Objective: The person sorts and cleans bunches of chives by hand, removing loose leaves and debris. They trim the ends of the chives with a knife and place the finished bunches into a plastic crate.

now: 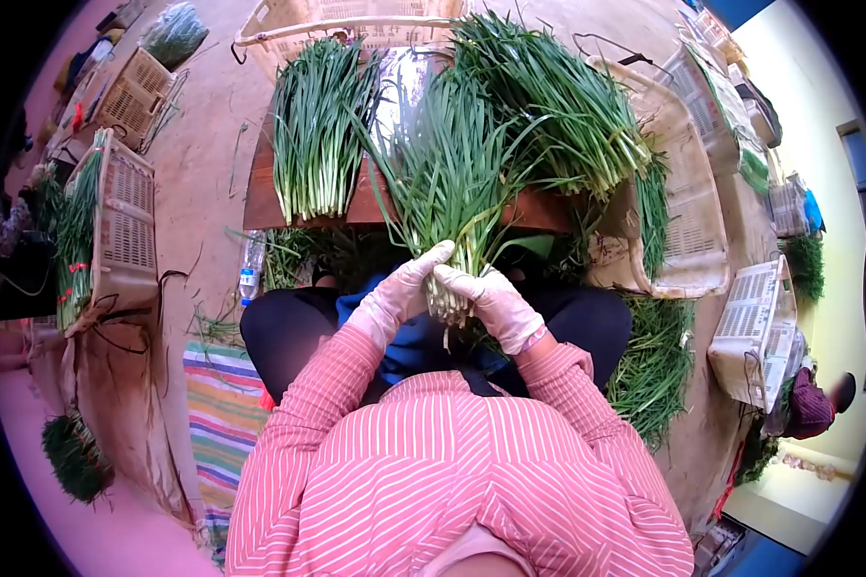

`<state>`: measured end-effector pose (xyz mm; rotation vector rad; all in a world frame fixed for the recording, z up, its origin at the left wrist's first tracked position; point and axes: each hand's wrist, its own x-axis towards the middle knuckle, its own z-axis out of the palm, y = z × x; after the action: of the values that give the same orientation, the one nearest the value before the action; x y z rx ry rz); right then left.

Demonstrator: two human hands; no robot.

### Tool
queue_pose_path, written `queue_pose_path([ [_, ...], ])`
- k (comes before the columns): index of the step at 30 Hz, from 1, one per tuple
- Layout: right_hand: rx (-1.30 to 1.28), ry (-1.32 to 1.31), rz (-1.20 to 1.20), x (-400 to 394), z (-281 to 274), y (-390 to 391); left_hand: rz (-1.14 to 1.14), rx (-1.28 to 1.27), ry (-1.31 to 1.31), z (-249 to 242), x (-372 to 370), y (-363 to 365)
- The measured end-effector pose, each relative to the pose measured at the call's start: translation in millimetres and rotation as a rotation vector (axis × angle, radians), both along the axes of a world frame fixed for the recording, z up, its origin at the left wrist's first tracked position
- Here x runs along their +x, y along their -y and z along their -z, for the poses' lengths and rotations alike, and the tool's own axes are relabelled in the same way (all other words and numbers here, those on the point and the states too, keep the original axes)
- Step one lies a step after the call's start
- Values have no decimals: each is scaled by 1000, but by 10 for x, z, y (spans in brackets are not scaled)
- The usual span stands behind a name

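Both of my hands, in pale gloves, grip one bunch of garlic chives [452,159] near its white root ends, above my lap. My left hand [409,288] closes round the left side of the stems. On the right side, my right hand [494,300] is closed round them too. The green leaves point away from me over a low brown table [364,207]. A neat pile of chives [319,135] lies on the table at left, stems toward me. A larger pile [548,106] lies at right, its pale ends slanting toward the lower right.
A beige plastic crate [678,231] stands right of the table, another crate [346,34] behind it. Loose leaves [654,370] cover the floor at my right. A water bottle [251,269] and striped mat [216,404] are at left. Another crate [125,221] holds tied chives [79,240].
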<state>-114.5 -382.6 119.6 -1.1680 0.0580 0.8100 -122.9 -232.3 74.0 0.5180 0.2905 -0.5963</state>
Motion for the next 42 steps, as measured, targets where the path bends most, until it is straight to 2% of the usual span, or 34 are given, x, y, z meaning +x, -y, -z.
queue_pose_path([
  [2, 14, -38, -12, 39, 36, 37, 25, 191, 8, -148, -29, -30],
  [3, 13, -41, -12, 33, 14, 34, 25, 189, 6, -114, -35, -27],
  [6, -6, -62, 54, 12, -33, 30, -67, -49, 8, 47, -26, -28],
  [9, -87, 70, 74, -6, 118, 25, -163, -84, -21, 81, 2, -39],
  [10, -184, 162, 93, -11, 290, 41, -103, -46, 14, 72, -12, -46],
  [11, -355, 377, 25, -1, 444, 36, -91, -39, 27, 44, -28, 5],
  [12, -670, 846, -266, 58, 785, 3, -111, 11, 71, 103, -47, 55],
  [13, -979, 1310, -569, 102, 758, -127, -130, 62, 114, 114, -68, 97],
  [14, -796, 595, -123, -100, 675, -78, -149, 131, 167, 107, -88, 115],
  [15, -845, 584, -117, -153, 603, -91, -150, 82, 125, 135, -120, 115],
  [17, -968, 1170, -497, -17, 1261, 76, -21, -151, 80, 250, -63, 122],
  [18, -969, 1174, -492, 20, 1385, 135, -19, -149, 85, 322, -44, 130],
  [20, -1104, 1844, -453, 51, 1500, 209, -105, -91, 136, 425, -19, 153],
  [21, -1107, 1849, -447, 2, 1165, 144, -103, -90, 142, 358, -1, 167],
  [22, -683, 1192, -202, -106, 495, 4, -110, -151, 191, 227, 7, 180],
  [23, -259, 526, 21, -165, 134, -72, -115, -211, 238, 102, 6, 183],
  [25, -307, 554, 32, -115, 179, -50, -98, -195, 266, -97, 51, 160],
  [27, -410, 608, 39, -29, 219, -29, -137, 26, 410, -273, 99, 143],
  [29, -430, 667, 67, 95, 161, -24, -147, 54, 450, -362, 178, 146],
  [31, -622, 581, -111, 230, -40, 36, -119, 126, 405, -393, 260, 152],
  [32, -644, 630, -153, 372, 185, 81, -161, 115, 358, -309, 325, 184],
  [33, -665, 676, -197, 507, 417, 120, -157, 44, 258, -179, 409, 196],
  [35, -373, 547, -288, 540, -272, 106, -137, -164, 5, -24, 485, 158],
  [36, -299, 411, -333, 589, -262, 140, -180, -221, -76, -55, 513, 170],
  [37, -262, 384, -329, 599, -325, 149, -199, -273, -110, -162, 496, 185],
  [39, -364, 384, -313, 568, -605, 226, -206, -341, -75, -175, 517, 179],
  [40, -397, 316, -289, 574, -533, 291, -192, -388, -55, -216, 526, 162],
  [41, -407, 419, -201, 570, -504, 347, -217, -406, -35, -264, 531, 156],
  [42, -337, 314, -144, 572, -514, 416, -169, -468, -28, -331, 549, 129],
])
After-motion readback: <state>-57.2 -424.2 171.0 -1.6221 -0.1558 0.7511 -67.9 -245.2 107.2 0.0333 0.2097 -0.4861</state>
